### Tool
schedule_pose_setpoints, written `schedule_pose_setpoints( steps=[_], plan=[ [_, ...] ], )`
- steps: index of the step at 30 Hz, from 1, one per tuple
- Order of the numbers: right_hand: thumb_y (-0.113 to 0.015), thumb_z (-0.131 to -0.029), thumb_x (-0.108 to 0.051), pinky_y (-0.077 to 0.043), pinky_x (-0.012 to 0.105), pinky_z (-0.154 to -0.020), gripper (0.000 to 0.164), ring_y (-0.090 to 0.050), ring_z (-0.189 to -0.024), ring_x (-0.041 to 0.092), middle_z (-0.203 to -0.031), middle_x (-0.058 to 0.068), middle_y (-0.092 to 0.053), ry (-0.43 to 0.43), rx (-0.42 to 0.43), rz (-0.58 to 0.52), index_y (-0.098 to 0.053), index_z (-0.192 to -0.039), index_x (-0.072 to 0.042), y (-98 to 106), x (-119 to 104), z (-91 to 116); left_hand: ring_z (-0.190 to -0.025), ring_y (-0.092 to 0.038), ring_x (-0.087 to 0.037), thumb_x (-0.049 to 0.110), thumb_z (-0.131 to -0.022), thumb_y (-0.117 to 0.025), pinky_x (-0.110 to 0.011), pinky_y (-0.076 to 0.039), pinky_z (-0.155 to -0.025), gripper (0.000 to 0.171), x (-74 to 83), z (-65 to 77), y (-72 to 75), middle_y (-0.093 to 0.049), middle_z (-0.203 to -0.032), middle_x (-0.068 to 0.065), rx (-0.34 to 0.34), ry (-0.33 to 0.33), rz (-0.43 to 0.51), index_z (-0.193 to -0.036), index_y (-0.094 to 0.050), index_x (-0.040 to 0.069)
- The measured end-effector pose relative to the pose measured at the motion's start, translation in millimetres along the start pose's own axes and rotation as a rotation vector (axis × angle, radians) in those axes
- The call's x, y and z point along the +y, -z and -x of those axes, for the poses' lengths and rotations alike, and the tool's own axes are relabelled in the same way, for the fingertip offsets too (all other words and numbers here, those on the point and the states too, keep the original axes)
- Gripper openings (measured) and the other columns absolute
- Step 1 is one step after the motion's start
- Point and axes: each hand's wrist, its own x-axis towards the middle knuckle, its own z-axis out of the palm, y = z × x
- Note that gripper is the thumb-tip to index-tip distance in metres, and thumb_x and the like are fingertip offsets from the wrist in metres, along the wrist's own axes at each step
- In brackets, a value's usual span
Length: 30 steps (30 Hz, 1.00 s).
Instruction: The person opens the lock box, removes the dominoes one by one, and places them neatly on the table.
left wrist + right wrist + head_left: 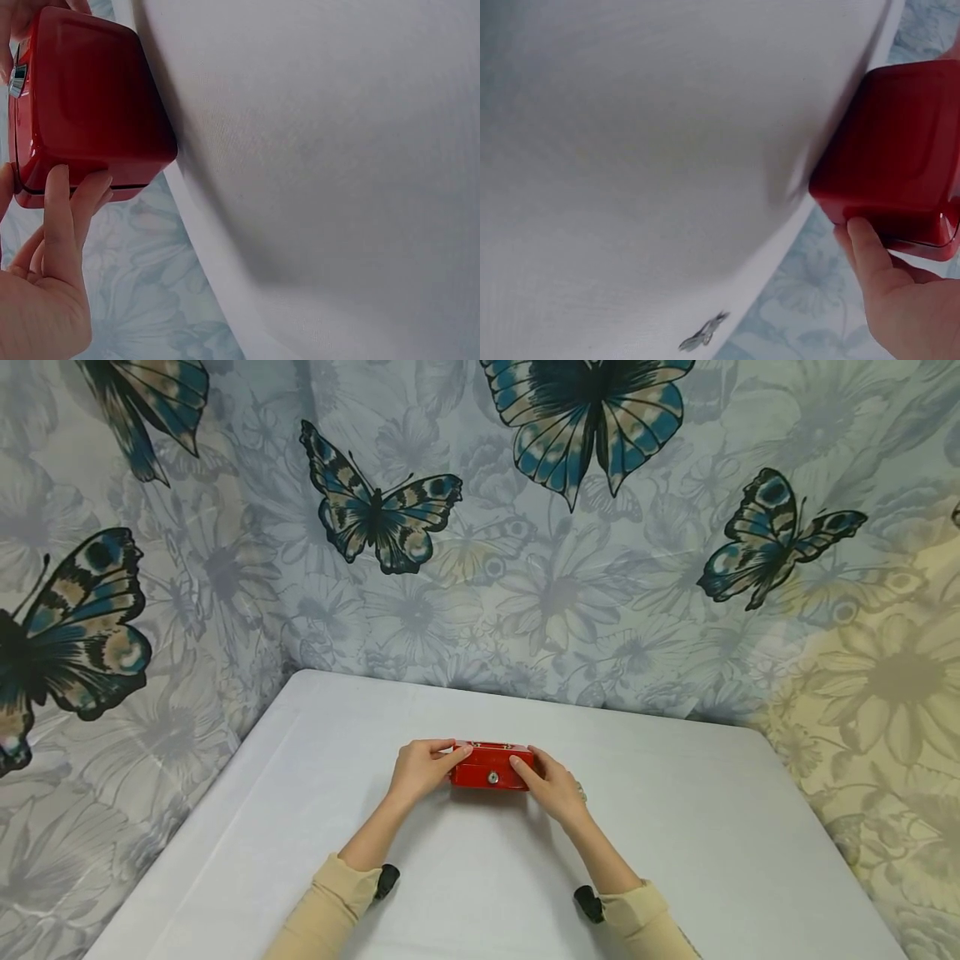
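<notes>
A small red metal cash box point(491, 768) is held between both hands above the white table, its round silver lock facing the wearer and a folded handle on its lid. My left hand point(422, 770) grips the left end, thumb on the front; in the left wrist view its fingers point(58, 217) press against that end beside the lid seam. My right hand point(557, 787) grips the right end, thumb on the front face. From the right wrist, the box point(892, 150) shows what looks like its underside, with fingertips point(864, 234) on its end.
A white-covered table point(712, 827) lies under the hands. Small silvery keys, as they appear point(705, 332), rest on it near the right hand. Butterfly-patterned cloth point(555, 593) hangs behind and at the sides.
</notes>
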Motion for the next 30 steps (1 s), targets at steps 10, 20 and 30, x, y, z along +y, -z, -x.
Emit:
schedule_pose_setpoints(
  steps=[10,20,30],
  plan=[
    [-0.054,-0.095,-0.054,-0.041,0.060,-0.101,0.072,-0.049,-0.127,0.039,-0.139,0.021,-0.052,0.009,-0.046,0.011,-0.043,-0.146,-0.005,1.9,-0.8,-1.0,-0.083,-0.070,-0.019,0.052,-0.083,-0.071,-0.030,-0.055,-0.065,0.053,-4.3,-1.2,-0.3,-0.074,-0.097,-0.008,0.022,0.009,-0.054,-0.118,-0.072,0.012],
    [-0.052,-0.095,-0.056,-0.041,0.059,-0.100,0.074,-0.049,-0.126,0.038,-0.139,0.019,-0.053,0.003,-0.056,0.003,-0.042,-0.147,-0.006,1.9,-1.0,-0.5,-0.123,-0.052,-0.033,0.065,-0.083,-0.062,-0.048,-0.048,-0.096,0.085,-7.5,-5.2,-1.9,-0.051,-0.140,-0.014,-0.153,0.155,0.066,-0.143,-0.047,0.007],
    [-0.052,-0.094,-0.057,-0.041,0.060,-0.101,0.074,-0.050,-0.126,0.037,-0.138,0.018,-0.054,-0.007,-0.066,0.007,-0.042,-0.147,-0.006,3.9,-2.2,1.6,-0.138,-0.034,-0.039,0.059,-0.080,-0.069,-0.060,-0.026,-0.111,0.101,-6.5,-15.3,-8.7,-0.030,-0.155,-0.019,-0.315,0.259,0.195,-0.152,-0.027,0.001]
  ],
)
